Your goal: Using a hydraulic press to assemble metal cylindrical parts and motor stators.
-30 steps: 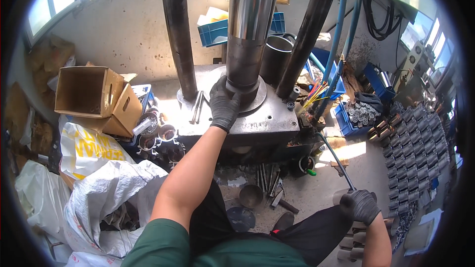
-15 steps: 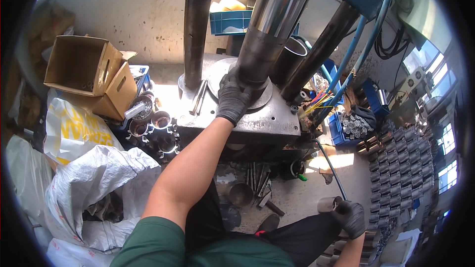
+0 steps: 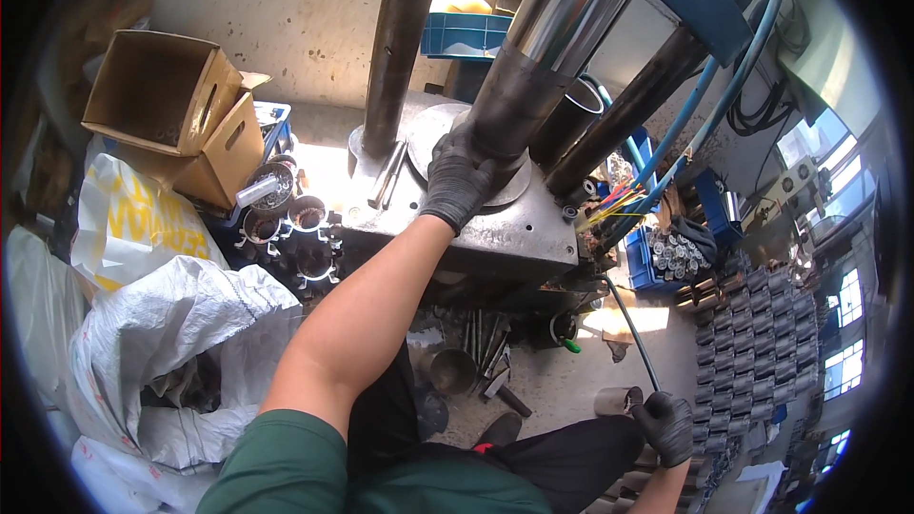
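My left hand point(image 3: 457, 181), in a dark grey glove, is wrapped against the foot of a thick steel press ram point(image 3: 519, 86). Its thumb points right, and whatever sits within its fingers under the ram is mostly hidden. Beneath lies a round steel plate point(image 3: 509, 192) on the press table point(image 3: 505, 236). To the left of that plate rest two slim metal rods point(image 3: 387, 176). At the lower right, my gloved right hand point(image 3: 665, 428) is closed around the end of a long thin lever point(image 3: 630, 328) that runs down from the press's right side.
Cardboard boxes point(image 3: 157, 95), round metal clamps point(image 3: 307, 212) and a white woven sack point(image 3: 190, 324) are on the left. A hammer point(image 3: 506, 392) lies on the floor beside a metal cup point(image 3: 449, 371). Stacked metal cylinders point(image 3: 757, 352) and a blue bin point(image 3: 647, 262) stand right.
The whole view has shifted slightly, so the press sits a little farther right and the sack farther left. Both hands keep their holds.
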Demonstrator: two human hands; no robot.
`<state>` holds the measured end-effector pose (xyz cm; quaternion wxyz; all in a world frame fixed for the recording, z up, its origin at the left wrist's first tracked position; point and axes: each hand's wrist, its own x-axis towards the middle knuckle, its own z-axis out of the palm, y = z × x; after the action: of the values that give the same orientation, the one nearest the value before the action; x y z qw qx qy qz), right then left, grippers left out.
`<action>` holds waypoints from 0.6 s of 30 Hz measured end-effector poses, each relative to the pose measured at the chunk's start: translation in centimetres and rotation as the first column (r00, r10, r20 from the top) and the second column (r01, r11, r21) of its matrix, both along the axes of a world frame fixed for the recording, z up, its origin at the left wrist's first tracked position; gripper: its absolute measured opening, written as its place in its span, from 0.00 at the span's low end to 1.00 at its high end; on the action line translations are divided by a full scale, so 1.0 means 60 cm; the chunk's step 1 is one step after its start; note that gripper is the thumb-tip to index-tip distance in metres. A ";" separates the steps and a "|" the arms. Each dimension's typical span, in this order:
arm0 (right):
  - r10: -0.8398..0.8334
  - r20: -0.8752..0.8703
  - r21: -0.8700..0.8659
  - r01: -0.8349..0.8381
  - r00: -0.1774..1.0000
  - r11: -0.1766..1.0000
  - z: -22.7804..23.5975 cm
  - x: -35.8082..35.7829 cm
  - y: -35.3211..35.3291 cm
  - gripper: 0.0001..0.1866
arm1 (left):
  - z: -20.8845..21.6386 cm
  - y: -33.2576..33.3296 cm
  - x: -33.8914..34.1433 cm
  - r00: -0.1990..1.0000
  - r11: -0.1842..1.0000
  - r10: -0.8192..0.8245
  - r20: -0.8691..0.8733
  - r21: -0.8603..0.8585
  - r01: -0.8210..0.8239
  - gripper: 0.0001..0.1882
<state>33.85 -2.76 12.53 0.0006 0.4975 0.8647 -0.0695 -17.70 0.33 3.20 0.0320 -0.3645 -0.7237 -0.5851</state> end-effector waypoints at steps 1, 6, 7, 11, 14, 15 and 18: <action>-0.017 -0.011 0.003 0.017 1.000 1.000 -0.001 -0.001 0.000 0.09 | 0.001 -0.001 0.000 1.000 1.000 -0.005 -0.007 -0.012 0.005 0.37; -0.029 -0.092 -0.024 0.026 0.995 0.999 -0.003 0.006 0.000 0.08 | -0.002 -0.003 -0.001 1.000 1.000 -0.001 0.004 -0.028 0.001 0.37; -0.019 -0.119 -0.032 0.015 0.993 0.999 -0.005 0.011 0.003 0.07 | -0.002 -0.003 -0.001 1.000 1.000 0.006 -0.008 -0.027 -0.007 0.38; -0.036 -0.096 -0.101 0.027 0.995 0.995 0.007 0.017 0.014 0.08 | -0.002 -0.005 -0.002 1.000 0.999 0.004 -0.003 -0.045 -0.004 0.38; -0.061 -0.021 -0.192 0.056 0.998 0.980 0.037 0.006 0.025 0.10 | -0.001 -0.002 -0.001 1.000 0.999 0.005 -0.013 -0.048 -0.006 0.36; 0.001 -0.113 -0.200 -0.024 0.994 0.980 0.043 0.004 0.032 0.10 | -0.001 -0.001 0.000 1.000 0.999 0.005 -0.012 -0.036 -0.006 0.35; -0.015 -0.254 -0.250 -0.050 0.967 0.967 0.056 0.003 0.051 0.10 | -0.010 0.009 -0.004 1.000 1.000 0.002 -0.009 0.001 -0.002 0.34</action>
<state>34.03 0.31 15.91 -0.0454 0.4726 0.8459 -0.2430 -17.93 0.84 2.62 0.0357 -0.3664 -0.7237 -0.5837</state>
